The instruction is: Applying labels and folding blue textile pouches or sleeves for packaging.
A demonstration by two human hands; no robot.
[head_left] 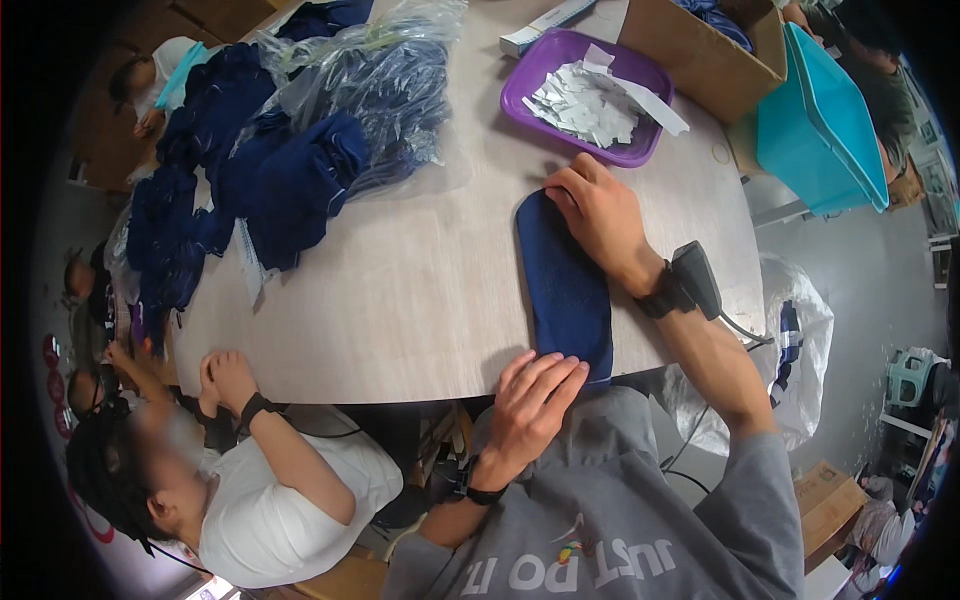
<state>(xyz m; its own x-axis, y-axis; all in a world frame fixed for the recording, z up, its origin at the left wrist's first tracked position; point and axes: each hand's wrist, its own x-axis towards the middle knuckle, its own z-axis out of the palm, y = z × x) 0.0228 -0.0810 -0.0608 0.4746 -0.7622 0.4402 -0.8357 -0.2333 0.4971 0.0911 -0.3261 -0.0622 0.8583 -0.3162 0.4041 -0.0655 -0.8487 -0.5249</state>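
A long navy-blue cloth piece (568, 280), shaped like a sock with a rounded far end, lies flat on the table in front of me. My right hand (600, 215) is closed at its far end, thumb and fingers gripping the edge there. Over the near end, by the table's edge, rest the spread fingers of my left hand (535, 400), palm down. The fingers partly cover the cloth at both ends.
A purple tray (512, 92) of white paper slips stands beyond my right hand. Navy garments (300, 185) and plastic bags (390, 90) are heaped at the far left. A cardboard box (700, 50) and turquoise bin (815, 125) stand far right. A person in white (300, 490) sits at left.
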